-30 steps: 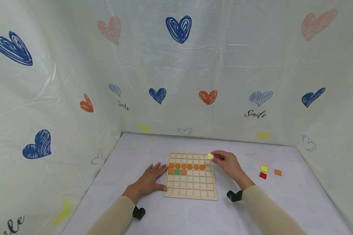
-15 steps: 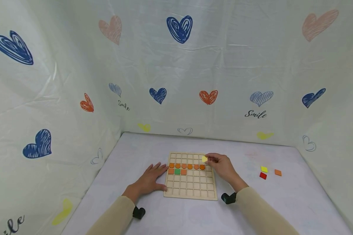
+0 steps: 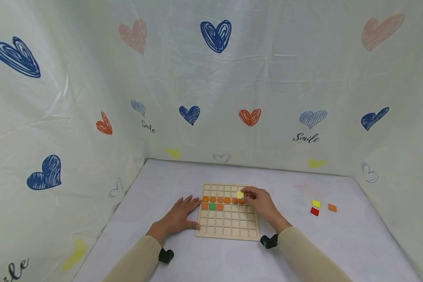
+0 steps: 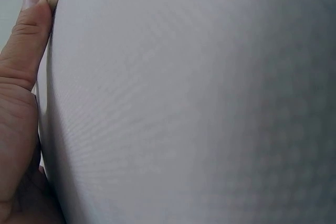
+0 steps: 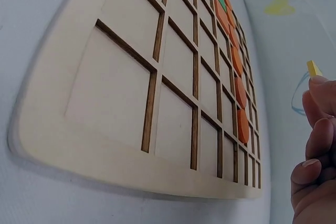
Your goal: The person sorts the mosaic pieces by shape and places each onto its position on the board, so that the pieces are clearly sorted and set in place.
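Observation:
My right hand (image 3: 261, 201) pinches a pale yellow square tile (image 3: 240, 194) by its edge, close over the upper right part of a wooden grid board (image 3: 229, 238). In the right wrist view the yellow tile (image 5: 313, 68) sticks up from the fingertips. A row of orange discs (image 3: 213, 199) crosses the board. Beneath their left end sit two orange square tiles (image 3: 220, 206) with a green square tile (image 3: 212, 206) between them. Spread fingers of my left hand (image 3: 176, 217) rest at the board's left edge; the left wrist view shows the thumb (image 4: 26, 40) against the board's side.
To the right of the board, a yellow tile (image 3: 315, 203), a red tile (image 3: 315, 212) and an orange tile (image 3: 333, 207) lie loose on the white table cover (image 3: 232, 260). A curtain printed with hearts (image 3: 250, 117) stands behind and at the sides.
My right hand has moved left and slightly nearer with the yellow tile, from the board's top right corner to just above the right part of the disc row. The left hand stays put.

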`<act>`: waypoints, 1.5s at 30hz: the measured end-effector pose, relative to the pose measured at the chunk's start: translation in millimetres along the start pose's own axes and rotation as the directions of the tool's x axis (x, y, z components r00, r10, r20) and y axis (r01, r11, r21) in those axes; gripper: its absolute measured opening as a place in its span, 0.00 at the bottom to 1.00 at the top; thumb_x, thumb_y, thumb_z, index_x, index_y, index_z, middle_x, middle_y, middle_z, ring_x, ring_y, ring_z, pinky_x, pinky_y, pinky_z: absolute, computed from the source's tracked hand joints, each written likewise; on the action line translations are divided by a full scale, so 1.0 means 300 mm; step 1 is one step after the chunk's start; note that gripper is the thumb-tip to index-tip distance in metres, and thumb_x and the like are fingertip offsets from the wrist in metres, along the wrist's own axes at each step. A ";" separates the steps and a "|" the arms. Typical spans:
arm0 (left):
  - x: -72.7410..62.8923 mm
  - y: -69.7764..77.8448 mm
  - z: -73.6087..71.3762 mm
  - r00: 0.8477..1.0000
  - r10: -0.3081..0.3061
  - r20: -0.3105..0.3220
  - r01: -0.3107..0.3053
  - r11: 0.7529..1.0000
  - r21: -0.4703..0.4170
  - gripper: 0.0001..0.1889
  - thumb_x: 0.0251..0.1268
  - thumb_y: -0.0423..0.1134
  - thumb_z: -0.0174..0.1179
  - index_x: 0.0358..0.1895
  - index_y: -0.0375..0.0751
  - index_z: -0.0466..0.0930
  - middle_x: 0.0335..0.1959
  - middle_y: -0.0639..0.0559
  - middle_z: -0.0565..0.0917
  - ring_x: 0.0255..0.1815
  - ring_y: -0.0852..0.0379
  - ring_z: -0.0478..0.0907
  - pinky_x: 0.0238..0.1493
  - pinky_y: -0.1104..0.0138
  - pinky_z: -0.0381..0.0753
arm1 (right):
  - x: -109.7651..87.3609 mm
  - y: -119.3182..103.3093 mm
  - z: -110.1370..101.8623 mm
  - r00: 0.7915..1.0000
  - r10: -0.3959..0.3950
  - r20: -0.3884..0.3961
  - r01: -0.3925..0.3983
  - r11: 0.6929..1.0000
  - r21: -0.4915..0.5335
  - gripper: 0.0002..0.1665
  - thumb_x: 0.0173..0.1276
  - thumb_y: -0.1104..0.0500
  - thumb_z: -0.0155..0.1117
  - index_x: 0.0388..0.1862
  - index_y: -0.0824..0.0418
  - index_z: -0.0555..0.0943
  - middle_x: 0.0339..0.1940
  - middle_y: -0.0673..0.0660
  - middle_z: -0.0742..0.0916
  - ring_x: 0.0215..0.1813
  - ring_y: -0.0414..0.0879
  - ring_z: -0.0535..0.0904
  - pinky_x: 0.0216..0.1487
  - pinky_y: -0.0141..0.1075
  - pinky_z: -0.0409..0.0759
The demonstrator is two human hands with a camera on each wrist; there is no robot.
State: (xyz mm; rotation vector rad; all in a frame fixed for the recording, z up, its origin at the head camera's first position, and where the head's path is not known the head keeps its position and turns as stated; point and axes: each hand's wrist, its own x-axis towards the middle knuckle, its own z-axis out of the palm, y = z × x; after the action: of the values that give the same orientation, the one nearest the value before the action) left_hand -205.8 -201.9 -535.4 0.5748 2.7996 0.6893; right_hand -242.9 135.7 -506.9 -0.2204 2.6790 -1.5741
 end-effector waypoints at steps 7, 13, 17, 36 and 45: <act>-0.002 -0.003 0.004 1.000 -0.005 0.000 0.005 1.000 0.003 0.53 0.57 0.63 0.75 0.83 0.46 0.63 0.84 0.48 0.65 0.88 0.42 0.50 0.88 0.44 0.44 | -0.004 0.008 0.023 1.000 -0.024 0.002 0.024 1.000 0.014 0.14 0.67 0.66 0.76 0.51 0.60 0.88 0.36 0.52 0.87 0.38 0.45 0.78 0.34 0.29 0.78; 0.000 -0.002 0.001 1.000 -0.002 -0.002 0.002 1.000 0.002 0.53 0.57 0.62 0.75 0.83 0.46 0.63 0.84 0.47 0.65 0.88 0.42 0.50 0.88 0.44 0.44 | -0.006 0.005 0.039 0.999 -0.036 0.020 0.036 0.999 0.029 0.14 0.67 0.68 0.75 0.50 0.61 0.87 0.36 0.51 0.88 0.38 0.44 0.79 0.34 0.28 0.80; 0.001 -0.002 -0.001 1.000 0.004 0.000 -0.004 1.000 0.002 0.52 0.58 0.62 0.75 0.83 0.45 0.63 0.84 0.47 0.65 0.88 0.41 0.51 0.88 0.44 0.44 | -0.007 0.007 0.054 0.999 -0.032 0.026 0.032 0.999 0.019 0.12 0.68 0.67 0.74 0.49 0.59 0.88 0.35 0.50 0.87 0.37 0.42 0.80 0.33 0.28 0.80; -0.002 0.004 0.001 1.000 -0.009 0.000 0.009 1.000 0.005 0.52 0.57 0.61 0.75 0.83 0.46 0.63 0.84 0.47 0.64 0.88 0.42 0.51 0.88 0.44 0.44 | -0.018 0.017 0.107 0.997 -0.062 0.038 0.062 0.998 -0.005 0.12 0.67 0.66 0.75 0.48 0.58 0.90 0.34 0.48 0.86 0.36 0.41 0.77 0.33 0.28 0.78; -0.001 0.001 0.003 1.000 -0.020 -0.002 0.020 1.000 -0.002 0.53 0.57 0.62 0.75 0.83 0.47 0.63 0.84 0.48 0.64 0.88 0.43 0.50 0.89 0.45 0.43 | -0.022 0.020 0.138 0.992 -0.121 0.044 0.123 0.990 -0.068 0.12 0.67 0.65 0.75 0.49 0.60 0.90 0.34 0.47 0.86 0.36 0.40 0.78 0.35 0.29 0.79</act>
State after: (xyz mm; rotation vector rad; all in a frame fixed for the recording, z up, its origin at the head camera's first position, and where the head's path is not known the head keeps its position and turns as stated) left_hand -205.2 -201.3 -535.8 0.5453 2.8027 0.6891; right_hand -233.2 103.7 -532.6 -0.4208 2.7410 -1.4889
